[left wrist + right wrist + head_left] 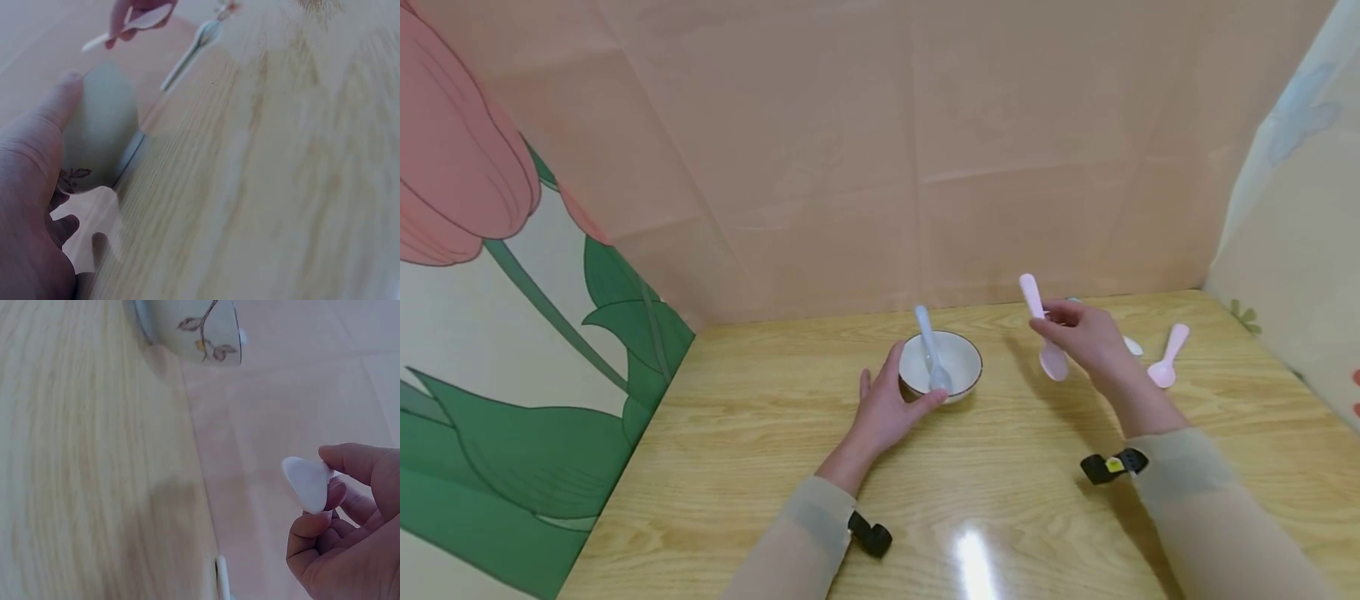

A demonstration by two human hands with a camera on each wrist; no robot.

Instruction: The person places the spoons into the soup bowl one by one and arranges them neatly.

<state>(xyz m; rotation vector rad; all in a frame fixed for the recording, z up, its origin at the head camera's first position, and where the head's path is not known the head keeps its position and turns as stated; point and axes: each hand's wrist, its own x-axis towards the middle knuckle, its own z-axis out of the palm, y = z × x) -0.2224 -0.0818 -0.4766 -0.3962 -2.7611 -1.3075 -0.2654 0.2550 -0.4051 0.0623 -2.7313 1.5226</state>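
A white bowl (962, 357) with a dark rim and a painted leaf sprig (208, 337) on its outside stands on the table. My left hand (886, 412) holds it from the left, thumb at the near rim. Inside leans a pale blue spoon (927, 333), handle up past the far rim. To the right of the bowl, my right hand (1088, 340) pinches a pink spoon (1053, 363) between thumb and fingers, raised above the table with its handle up and its scoop down.
Another pink spoon (1168, 357) lies on the wooden table (760, 467) at the right. Beside it, a pale spoon (1133, 346) is mostly hidden behind my right hand. A pinkish backdrop (820, 167) rises at the table's far edge, with a tulip-patterned panel (550, 450) on the left.
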